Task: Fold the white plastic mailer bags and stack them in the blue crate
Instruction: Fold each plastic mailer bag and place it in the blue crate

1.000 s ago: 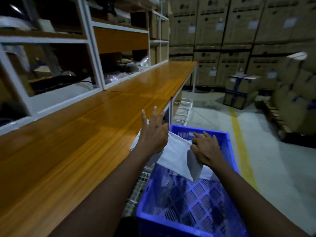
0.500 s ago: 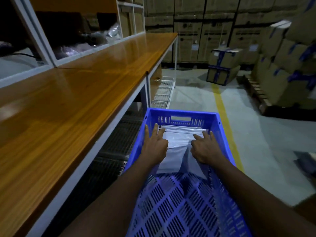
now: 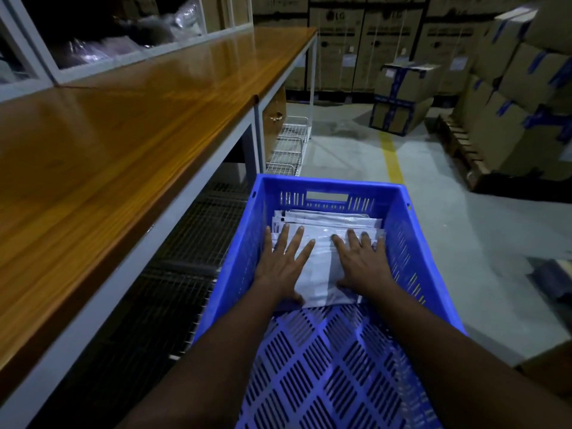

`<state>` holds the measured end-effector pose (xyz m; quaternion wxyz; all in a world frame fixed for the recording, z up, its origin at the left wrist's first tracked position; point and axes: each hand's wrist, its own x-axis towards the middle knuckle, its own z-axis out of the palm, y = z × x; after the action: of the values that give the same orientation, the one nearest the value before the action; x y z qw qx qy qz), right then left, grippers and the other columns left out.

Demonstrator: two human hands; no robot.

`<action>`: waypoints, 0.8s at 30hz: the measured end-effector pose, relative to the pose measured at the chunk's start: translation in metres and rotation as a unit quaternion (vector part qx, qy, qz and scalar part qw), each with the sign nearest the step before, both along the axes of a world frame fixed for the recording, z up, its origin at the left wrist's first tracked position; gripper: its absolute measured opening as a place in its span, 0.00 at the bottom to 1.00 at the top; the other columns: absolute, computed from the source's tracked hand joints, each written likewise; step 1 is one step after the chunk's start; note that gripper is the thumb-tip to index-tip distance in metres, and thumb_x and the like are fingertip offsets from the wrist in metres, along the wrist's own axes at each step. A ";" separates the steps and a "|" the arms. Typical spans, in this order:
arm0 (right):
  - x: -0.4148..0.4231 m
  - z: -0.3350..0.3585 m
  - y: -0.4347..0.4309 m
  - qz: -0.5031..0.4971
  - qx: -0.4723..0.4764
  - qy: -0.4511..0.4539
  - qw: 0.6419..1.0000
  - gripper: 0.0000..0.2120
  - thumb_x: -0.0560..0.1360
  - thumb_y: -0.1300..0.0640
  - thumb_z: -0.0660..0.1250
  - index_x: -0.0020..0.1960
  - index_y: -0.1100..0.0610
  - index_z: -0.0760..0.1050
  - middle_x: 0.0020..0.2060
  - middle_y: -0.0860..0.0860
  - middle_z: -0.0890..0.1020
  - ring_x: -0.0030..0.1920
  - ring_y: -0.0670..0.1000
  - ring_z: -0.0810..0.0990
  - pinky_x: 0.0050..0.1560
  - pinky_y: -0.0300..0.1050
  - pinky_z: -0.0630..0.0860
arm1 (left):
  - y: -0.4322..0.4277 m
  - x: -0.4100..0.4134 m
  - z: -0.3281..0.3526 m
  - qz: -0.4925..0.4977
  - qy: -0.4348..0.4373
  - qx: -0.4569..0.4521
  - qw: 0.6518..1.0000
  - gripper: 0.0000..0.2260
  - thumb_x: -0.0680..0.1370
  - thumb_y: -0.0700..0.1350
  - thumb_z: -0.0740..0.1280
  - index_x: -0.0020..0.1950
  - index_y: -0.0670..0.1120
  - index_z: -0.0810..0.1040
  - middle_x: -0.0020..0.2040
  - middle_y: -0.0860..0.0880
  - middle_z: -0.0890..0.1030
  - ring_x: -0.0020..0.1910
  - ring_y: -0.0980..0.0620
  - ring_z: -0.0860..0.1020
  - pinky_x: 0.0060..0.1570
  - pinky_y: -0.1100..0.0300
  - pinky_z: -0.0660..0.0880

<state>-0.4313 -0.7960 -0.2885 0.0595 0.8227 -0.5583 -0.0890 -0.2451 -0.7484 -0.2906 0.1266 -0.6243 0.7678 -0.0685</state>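
1. Wood tops the one long bench (image 3: 123, 134) that fills the left of the frame. Wire shelving (image 3: 192, 243) sits under its white rail.
2. We count one blue crate (image 3: 411, 243) at lower centre, two hands inside it, and one stack of white mailer bags (image 3: 325, 264). Several bag edges fan out at the stack's far end, too overlapped for us to number.
3. That stack lies on the crate's floor near the far wall and spans nearly wall to wall. The slotted floor lower in the frame lies open.
4. The crate's left wall runs just beside the bench frame. To its right we see open grey floor, one yellow line (image 3: 391, 153) and cardboard boxes (image 3: 402, 97), well apart at upper right.
5. Our left hand (image 3: 283, 264) lies palm down on the top bag's left half, fingers straight and spread, gripping nothing.
6. Our right hand (image 3: 362, 264) presses the right half the same way, flat and spread.
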 end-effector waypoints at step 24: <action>0.034 0.131 0.082 0.058 -0.177 -0.149 0.971 0.34 0.77 0.41 0.65 0.77 0.56 0.63 0.75 0.61 0.66 0.74 0.65 0.64 0.69 0.73 0.58 | 0.092 0.006 0.172 0.102 -0.044 -0.209 0.972 0.44 0.77 0.71 0.52 0.79 0.47 0.34 0.78 0.31 0.42 0.77 0.31 0.38 0.67 0.26 0.35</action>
<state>-0.3974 -0.7138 -0.1578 0.1250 0.8339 -0.5195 0.1381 -0.2391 -0.6561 -0.1181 0.0334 -0.7085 0.6622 -0.2417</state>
